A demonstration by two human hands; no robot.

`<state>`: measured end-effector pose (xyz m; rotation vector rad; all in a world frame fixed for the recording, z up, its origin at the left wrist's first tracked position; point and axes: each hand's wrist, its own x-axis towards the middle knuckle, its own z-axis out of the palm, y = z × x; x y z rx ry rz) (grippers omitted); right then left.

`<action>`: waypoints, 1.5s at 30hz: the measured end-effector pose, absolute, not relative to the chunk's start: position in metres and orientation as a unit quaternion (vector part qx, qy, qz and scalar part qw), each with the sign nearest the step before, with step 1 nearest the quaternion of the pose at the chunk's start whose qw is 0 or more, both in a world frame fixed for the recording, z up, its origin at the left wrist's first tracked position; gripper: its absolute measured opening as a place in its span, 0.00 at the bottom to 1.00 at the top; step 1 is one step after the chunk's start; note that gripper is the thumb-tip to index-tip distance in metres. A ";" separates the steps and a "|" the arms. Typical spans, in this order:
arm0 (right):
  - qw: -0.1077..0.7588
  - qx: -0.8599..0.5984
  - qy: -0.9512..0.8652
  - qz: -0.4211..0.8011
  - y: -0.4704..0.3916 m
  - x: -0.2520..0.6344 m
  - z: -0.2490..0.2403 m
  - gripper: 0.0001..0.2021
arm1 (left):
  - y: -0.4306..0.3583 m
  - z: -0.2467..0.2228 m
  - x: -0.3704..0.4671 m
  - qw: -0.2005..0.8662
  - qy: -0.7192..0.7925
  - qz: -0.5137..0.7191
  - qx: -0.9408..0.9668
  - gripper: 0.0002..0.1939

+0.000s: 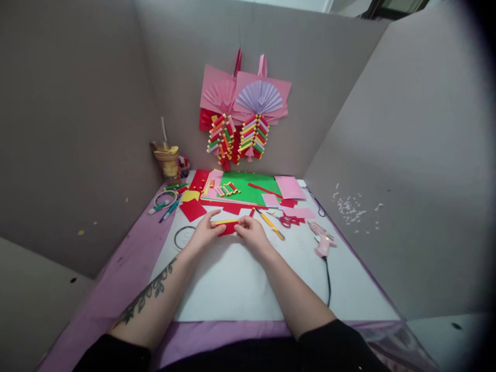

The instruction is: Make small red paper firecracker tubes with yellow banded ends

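Observation:
Between my two hands I hold a small red piece of paper (228, 228) with a yellow strip along its upper edge, raised a little over the white sheet. My left hand (205, 230) grips its left end, thumb in front and fingers behind, the index finger stretched out above. My right hand (250, 231) pinches the right end between thumb and fingertips. Just right of my right hand lie a yellow box cutter (270, 223) and red-handled scissors (284, 221). A dark ring (176, 237) lies beside my left hand, partly covered by it.
A pink glue gun (323, 240) with its cord lies at the right. Behind my hands are green paper (251, 184), red and pink sheets, and several small paper rolls (228, 189). Tape and pens lie at left. Paper firecracker decorations (253, 137) hang on the back wall.

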<state>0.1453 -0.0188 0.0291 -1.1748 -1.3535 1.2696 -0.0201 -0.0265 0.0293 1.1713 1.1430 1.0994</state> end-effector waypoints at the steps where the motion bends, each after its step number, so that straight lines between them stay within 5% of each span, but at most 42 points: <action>1: 0.465 -0.482 -0.536 0.515 -0.018 0.146 0.026 0.09 | -0.026 0.027 -0.018 0.553 0.487 0.466 0.490 0.34; 6: 0.459 -0.499 -0.571 0.463 -0.011 0.162 0.020 0.10 | -0.021 0.022 -0.010 0.571 0.464 0.480 0.478 0.19; 11: 0.379 -0.602 -0.691 0.129 0.010 0.191 0.016 0.13 | -0.011 0.029 -0.019 0.543 0.496 0.523 0.431 0.17; 15: 0.275 -0.637 -0.719 0.041 0.028 0.197 0.001 0.18 | -0.010 0.032 -0.023 0.543 0.503 0.530 0.413 0.15; 20: 0.291 -0.593 -0.749 0.046 0.033 0.190 -0.004 0.05 | -0.013 0.035 -0.015 0.570 0.487 0.514 0.416 0.19; 25: 0.440 -0.466 -0.762 0.092 0.012 0.172 0.014 0.10 | -0.015 0.037 -0.008 0.564 0.488 0.523 0.412 0.27; 38: 0.439 -0.373 -0.812 0.093 -0.006 0.146 0.016 0.08 | -0.029 0.050 -0.009 0.675 0.389 0.507 0.370 0.26; 45: 0.530 -0.394 -0.645 0.385 0.001 0.157 0.019 0.09 | -0.023 0.044 -0.012 0.640 0.405 0.531 0.381 0.22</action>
